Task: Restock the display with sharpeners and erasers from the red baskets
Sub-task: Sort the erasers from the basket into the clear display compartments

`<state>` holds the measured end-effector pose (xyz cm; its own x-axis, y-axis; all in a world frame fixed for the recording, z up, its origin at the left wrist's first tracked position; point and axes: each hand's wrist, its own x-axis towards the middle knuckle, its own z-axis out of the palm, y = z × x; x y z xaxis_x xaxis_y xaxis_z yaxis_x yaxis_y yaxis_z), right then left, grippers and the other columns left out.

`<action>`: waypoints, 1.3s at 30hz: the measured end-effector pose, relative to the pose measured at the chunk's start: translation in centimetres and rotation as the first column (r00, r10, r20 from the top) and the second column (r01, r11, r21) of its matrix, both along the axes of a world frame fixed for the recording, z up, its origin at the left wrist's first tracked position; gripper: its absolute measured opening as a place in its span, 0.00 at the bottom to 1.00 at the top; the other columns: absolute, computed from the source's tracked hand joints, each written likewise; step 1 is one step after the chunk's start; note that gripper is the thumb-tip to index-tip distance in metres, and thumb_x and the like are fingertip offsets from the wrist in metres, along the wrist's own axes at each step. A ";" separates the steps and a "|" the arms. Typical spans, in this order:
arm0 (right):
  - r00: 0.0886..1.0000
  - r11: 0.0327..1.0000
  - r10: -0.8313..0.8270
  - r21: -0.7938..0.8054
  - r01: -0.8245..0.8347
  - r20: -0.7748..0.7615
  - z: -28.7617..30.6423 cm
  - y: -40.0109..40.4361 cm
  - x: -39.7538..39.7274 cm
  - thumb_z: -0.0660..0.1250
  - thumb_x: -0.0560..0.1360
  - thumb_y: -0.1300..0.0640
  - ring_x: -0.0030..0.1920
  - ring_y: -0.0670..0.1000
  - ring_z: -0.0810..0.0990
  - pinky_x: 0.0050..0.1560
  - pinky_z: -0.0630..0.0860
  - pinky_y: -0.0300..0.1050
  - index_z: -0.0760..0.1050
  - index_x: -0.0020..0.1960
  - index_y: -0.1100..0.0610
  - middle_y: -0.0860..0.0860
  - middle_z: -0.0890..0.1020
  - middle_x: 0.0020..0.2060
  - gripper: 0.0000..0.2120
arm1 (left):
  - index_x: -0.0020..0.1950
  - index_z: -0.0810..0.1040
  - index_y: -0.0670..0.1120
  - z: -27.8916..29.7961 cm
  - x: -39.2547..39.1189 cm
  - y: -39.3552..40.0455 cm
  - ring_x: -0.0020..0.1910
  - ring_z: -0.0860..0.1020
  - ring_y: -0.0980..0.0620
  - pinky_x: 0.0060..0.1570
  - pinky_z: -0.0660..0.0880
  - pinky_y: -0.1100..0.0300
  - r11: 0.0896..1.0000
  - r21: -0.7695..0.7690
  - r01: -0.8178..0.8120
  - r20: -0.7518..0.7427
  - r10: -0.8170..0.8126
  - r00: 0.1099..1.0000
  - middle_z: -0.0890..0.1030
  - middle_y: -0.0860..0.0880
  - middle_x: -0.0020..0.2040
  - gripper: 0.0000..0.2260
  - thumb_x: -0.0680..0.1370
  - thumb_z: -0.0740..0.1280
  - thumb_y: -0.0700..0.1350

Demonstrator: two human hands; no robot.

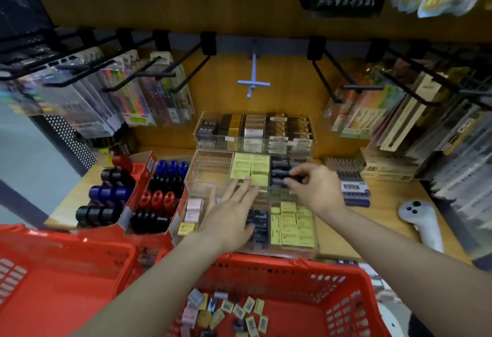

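Right hand (pixel 315 188) pinching a dark eraser (pixel 292 179) over the clear tray's (pixel 207 174) dark-eraser compartment, left hand (pixel 231 214) flat with fingers straight on the tray, loose erasers (pixel 234 312) in the near red basket (pixel 346 283), sharpeners (pixel 159 198) left of tray

Your two forearms come in from the near edge with no sleeves on them. Your left hand (pixel 229 214) and right hand (pixel 318 188) wear no gloves, rings, watch or wristband that show.

right hand (pixel 318 190) pinching dark eraser (pixel 294 179), left hand (pixel 231 211) flat over display (pixel 202 174)
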<state>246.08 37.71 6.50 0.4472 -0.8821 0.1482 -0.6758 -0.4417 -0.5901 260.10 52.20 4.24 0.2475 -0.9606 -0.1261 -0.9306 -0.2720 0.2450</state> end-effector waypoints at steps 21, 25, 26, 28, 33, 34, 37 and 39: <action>0.840 0.772 0.268 0.627 0.106 -0.471 -24.2 18.3 -8.8 0.72 0.71 0.41 0.69 0.60 0.69 0.67 0.70 0.48 0.56 0.76 0.52 0.60 0.61 0.71 0.41 | 0.73 0.66 0.47 -22.0 -5.4 15.9 0.61 0.77 0.45 0.56 0.75 0.56 0.784 0.576 -0.234 -0.480 0.555 0.679 0.76 0.44 0.65 0.23 0.79 0.66 0.42; 0.800 0.904 0.213 0.423 0.056 -0.561 -26.9 18.0 -5.7 0.67 0.68 0.30 0.68 0.58 0.68 0.61 0.72 0.55 0.54 0.74 0.46 0.56 0.61 0.70 0.42 | 0.63 0.75 0.49 -23.8 -6.1 15.6 0.58 0.77 0.49 0.55 0.75 0.62 0.787 0.500 -0.361 -0.615 0.617 0.491 0.79 0.47 0.60 0.14 0.78 0.67 0.38; 0.781 0.913 0.251 0.407 0.004 -0.571 -27.4 17.9 -4.9 0.65 0.69 0.28 0.68 0.58 0.67 0.61 0.70 0.56 0.52 0.74 0.43 0.55 0.60 0.70 0.42 | 0.59 0.76 0.50 -23.9 -6.3 15.7 0.55 0.77 0.52 0.50 0.74 0.68 0.791 0.484 -0.374 -0.637 0.612 0.469 0.80 0.48 0.57 0.11 0.79 0.66 0.37; 0.745 0.916 0.330 0.387 -0.105 -0.579 -28.3 17.8 -3.6 0.64 0.69 0.27 0.67 0.58 0.66 0.60 0.70 0.55 0.50 0.75 0.39 0.54 0.61 0.69 0.42 | 0.57 0.78 0.45 -23.9 -6.4 16.1 0.53 0.78 0.51 0.48 0.75 0.69 0.807 0.469 -0.357 -0.669 0.589 0.452 0.81 0.47 0.56 0.09 0.80 0.65 0.35; 0.681 0.939 0.314 0.324 -0.119 -0.661 -29.7 19.2 -2.5 0.61 0.62 0.21 0.65 0.56 0.61 0.53 0.71 0.53 0.53 0.71 0.39 0.53 0.57 0.67 0.44 | 0.61 0.78 0.41 -23.8 -6.0 16.5 0.60 0.78 0.47 0.61 0.75 0.51 0.828 0.457 -0.327 -0.664 0.561 0.494 0.80 0.44 0.60 0.11 0.80 0.66 0.36; 0.679 0.943 0.300 0.317 -0.103 -0.670 -29.9 19.7 -2.5 0.60 0.62 0.21 0.64 0.57 0.61 0.51 0.73 0.53 0.55 0.69 0.40 0.54 0.56 0.67 0.42 | 0.62 0.78 0.43 -23.9 -6.1 16.6 0.60 0.78 0.48 0.61 0.74 0.52 0.841 0.452 -0.299 -0.648 0.540 0.538 0.80 0.46 0.60 0.12 0.79 0.66 0.37; 0.735 0.934 0.303 0.341 -0.104 -0.606 -30.6 20.6 -2.6 0.62 0.70 0.28 0.64 0.59 0.61 0.49 0.77 0.53 0.61 0.68 0.44 0.57 0.54 0.71 0.33 | 0.62 0.77 0.48 -24.0 -6.5 17.0 0.59 0.77 0.49 0.59 0.74 0.57 0.881 0.391 -0.267 -0.643 0.469 0.605 0.76 0.49 0.61 0.15 0.79 0.64 0.35; 0.763 0.919 0.349 0.359 -0.163 -0.545 -30.8 20.4 -3.0 0.65 0.72 0.35 0.63 0.60 0.61 0.51 0.76 0.53 0.64 0.67 0.46 0.58 0.54 0.71 0.28 | 0.65 0.74 0.50 -24.2 -6.8 17.3 0.58 0.77 0.47 0.55 0.74 0.62 0.875 0.389 -0.289 -0.619 0.480 0.622 0.74 0.49 0.61 0.17 0.78 0.64 0.35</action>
<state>243.07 58.14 -24.28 0.5777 -0.6820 -0.4485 -0.8126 -0.5322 -0.2374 253.32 69.48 -19.92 0.3396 -0.7136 -0.6127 -0.3219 -0.7003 0.6371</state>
